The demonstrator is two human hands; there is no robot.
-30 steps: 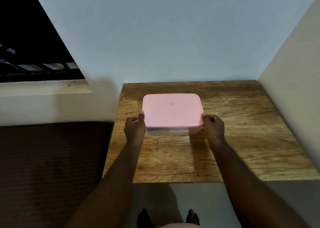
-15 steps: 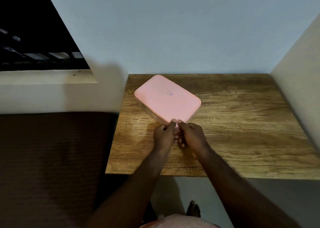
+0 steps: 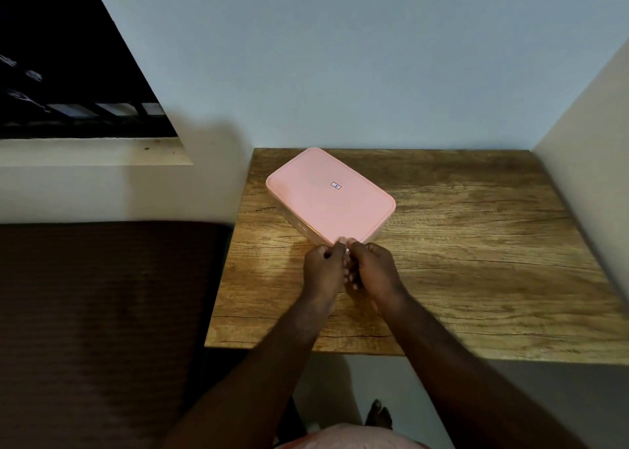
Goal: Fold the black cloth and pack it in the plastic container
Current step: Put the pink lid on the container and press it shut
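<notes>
- Your left grip (image 3: 323, 265) and right grip (image 3: 374, 268) touch side by side, both pinching the pink lid (image 3: 330, 200) at its nearest corner.
- The plastic container (image 3: 290, 219) sits just beyond them on the desk (image 3: 476, 261), lidded.
- Judgement: the lid is light, stiff and snug, so peel it from this corner.
- The black cloth is not in view.

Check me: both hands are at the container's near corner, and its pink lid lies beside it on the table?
Not quite: the head view shows the pink lid sitting on the container, not beside it. The left hand and right hand are at its near corner.
</notes>
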